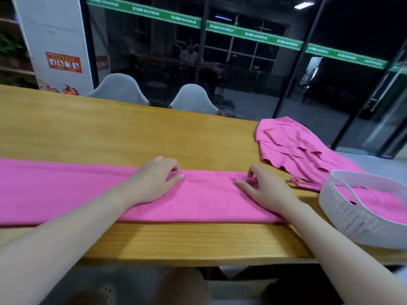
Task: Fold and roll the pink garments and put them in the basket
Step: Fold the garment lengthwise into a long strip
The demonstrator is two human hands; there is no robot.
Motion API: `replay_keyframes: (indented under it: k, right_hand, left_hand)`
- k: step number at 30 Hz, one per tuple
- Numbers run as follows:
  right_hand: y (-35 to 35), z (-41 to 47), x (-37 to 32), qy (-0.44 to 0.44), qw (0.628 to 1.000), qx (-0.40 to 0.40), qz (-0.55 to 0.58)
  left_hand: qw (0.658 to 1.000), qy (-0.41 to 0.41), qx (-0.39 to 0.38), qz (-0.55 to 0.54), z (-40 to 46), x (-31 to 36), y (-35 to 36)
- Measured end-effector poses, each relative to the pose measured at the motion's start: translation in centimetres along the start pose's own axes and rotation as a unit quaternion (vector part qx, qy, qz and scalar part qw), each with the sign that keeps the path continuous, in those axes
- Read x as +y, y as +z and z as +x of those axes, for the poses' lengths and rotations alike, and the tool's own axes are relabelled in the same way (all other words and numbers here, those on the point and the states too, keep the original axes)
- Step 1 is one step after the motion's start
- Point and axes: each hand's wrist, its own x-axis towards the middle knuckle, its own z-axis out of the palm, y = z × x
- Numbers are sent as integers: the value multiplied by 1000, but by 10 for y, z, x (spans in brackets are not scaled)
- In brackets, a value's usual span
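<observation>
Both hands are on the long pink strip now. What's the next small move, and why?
Probably start rolling from the right end: the folded garment lies flat, both the left hand and right hand pinch it there, and the basket waits beside.

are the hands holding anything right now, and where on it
Both grip the long pink garment lying flat on the table: the left hand and right hand each pinch its far edge, near the right end.
</observation>
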Motion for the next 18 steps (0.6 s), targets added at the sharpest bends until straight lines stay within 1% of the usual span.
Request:
replay_keyframes:
  k: [2, 4, 6, 8, 10, 14, 18]
  right_hand:
    - [-2, 1, 13, -7, 1000, 4, -17]
    - [-4, 4, 25, -6, 1000, -2, -7]
    - [-8, 12, 36, -2, 999, -10, 39]
    - [-13, 23, 42, -14, 996, 16, 86]
    - [-12, 32, 44, -17, 993, 40, 108]
    - [9, 34, 50, 29, 991, 13, 128]
    - [15, 31, 56, 51, 987, 32, 151]
  left_hand:
    - [1000, -12, -15, -11, 1, -1, 3]
    - [999, -12, -29, -5, 1, -1, 4]
    - [999, -10, -31, 6, 2, 1, 3]
    - [999, -10, -30, 19, 3, 3, 4]
    - [999, -20, -31, 35, 3, 2, 5]
    - [996, -44, -25, 77, 0, -2, 4]
    - [995, -60, -40, 65, 5, -9, -4]
